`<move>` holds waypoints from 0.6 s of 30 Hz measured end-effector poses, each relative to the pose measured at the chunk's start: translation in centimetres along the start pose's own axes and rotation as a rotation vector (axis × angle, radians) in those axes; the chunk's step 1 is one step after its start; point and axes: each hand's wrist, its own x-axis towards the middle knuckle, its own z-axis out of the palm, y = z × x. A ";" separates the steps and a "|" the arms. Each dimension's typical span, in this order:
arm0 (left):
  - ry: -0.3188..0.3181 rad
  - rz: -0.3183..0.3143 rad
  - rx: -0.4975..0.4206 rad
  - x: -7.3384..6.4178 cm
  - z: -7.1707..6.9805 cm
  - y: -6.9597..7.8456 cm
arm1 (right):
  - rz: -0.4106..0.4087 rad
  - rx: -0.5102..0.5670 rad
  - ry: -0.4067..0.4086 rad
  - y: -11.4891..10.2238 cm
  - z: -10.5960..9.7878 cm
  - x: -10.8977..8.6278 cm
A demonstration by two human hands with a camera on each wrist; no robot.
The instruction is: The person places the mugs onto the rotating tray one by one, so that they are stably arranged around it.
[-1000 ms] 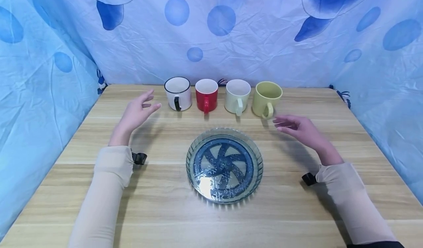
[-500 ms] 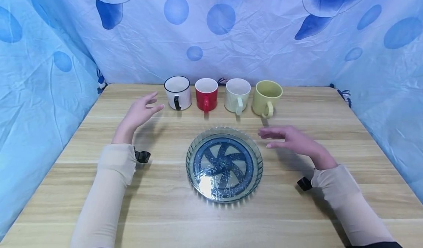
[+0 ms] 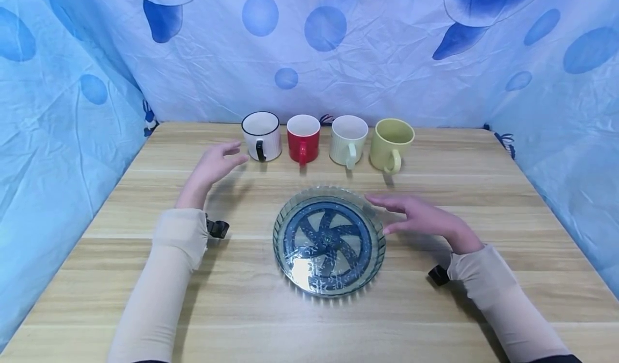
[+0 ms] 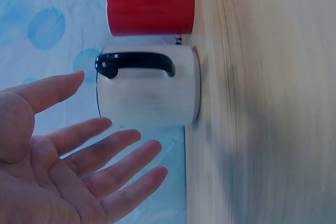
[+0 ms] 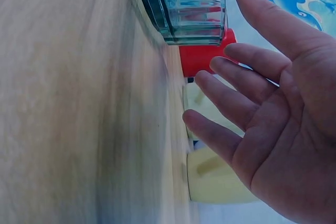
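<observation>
A round clear-glass dish (image 3: pixel 328 239) is showing a dark-blue ring and pinwheel pattern. Toward its eleven o'clock, a white cylindrical mug (image 3: pixel 261 135) is wearing black rim and handle; nearer twelve, a red cylindrical mug (image 3: pixel 303 140) is revealing white inside; past twelve, a pale-green ribbed mug (image 3: pixel 347 142) is bearing vertical lines; toward one, a yellow-green cylindrical mug (image 3: pixel 390 146) is looking plain.

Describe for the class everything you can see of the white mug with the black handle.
The white mug has faintly ribbed sides, a thin black line round its rim and a black, looped handle. It looks glossy, perhaps ceramic; the visible inside is white. It stands upright on the wooden table, at the left end of the row, apart from the red mug, its handle facing the person. The left hand is beside it, not gripping; fingertip contact is unclear.
</observation>
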 end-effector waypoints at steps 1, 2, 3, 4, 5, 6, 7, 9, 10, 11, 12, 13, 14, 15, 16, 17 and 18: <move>0.000 -0.008 -0.005 0.1 0.1 0.1 | -0.002 0.002 -0.003 0.0 0.1 0.1; 0.002 -0.011 -0.007 0.2 0.2 0.3 | -0.001 0.006 -0.007 0.0 0.1 0.1; 0.004 -0.013 -0.007 0.3 0.3 0.4 | 0.002 0.010 -0.010 0.0 0.2 0.1; 0.006 -0.013 -0.009 0.5 0.4 0.5 | 0.006 0.013 -0.013 0.1 0.2 0.1; 0.009 -0.012 -0.012 0.7 0.6 0.7 | 0.012 0.016 -0.016 0.1 0.2 0.0; 0.012 -0.008 -0.012 0.9 0.7 0.9 | 0.017 0.018 -0.020 0.2 0.2 -0.1; 0.014 -0.006 -0.011 1.1 0.9 1.0 | 0.016 0.021 -0.022 0.2 0.2 -0.1; 0.020 -0.012 -0.017 1.5 1.2 1.2 | 0.011 0.023 -0.023 0.3 0.2 -0.1; 0.023 -0.013 -0.023 1.6 1.3 1.4 | 0.008 0.023 -0.023 0.4 0.3 -0.1; 0.028 -0.016 -0.028 1.8 1.5 1.4 | 0.006 0.021 -0.023 0.4 0.3 -0.1; 0.033 -0.019 -0.035 1.9 1.7 1.5 | 0.002 0.017 -0.022 0.5 0.3 -0.1; 0.039 -0.024 -0.047 2.0 1.8 1.5 | 0.000 0.015 -0.021 0.5 0.4 0.0; 0.054 -0.029 -0.057 2.2 2.0 1.5 | 0.000 0.016 -0.022 0.6 0.4 0.0; 0.071 -0.032 -0.068 2.3 2.2 1.5 | 0.002 0.016 -0.022 0.6 0.4 0.1; 0.094 -0.035 -0.080 2.4 2.4 1.5 | 0.004 0.017 -0.024 0.6 0.4 0.1; 0.120 -0.037 -0.089 2.5 2.6 1.4 | 0.007 0.018 -0.026 0.6 0.4 0.2; 0.149 -0.039 -0.100 2.6 2.9 1.4 | 0.008 0.019 -0.027 0.6 0.4 0.2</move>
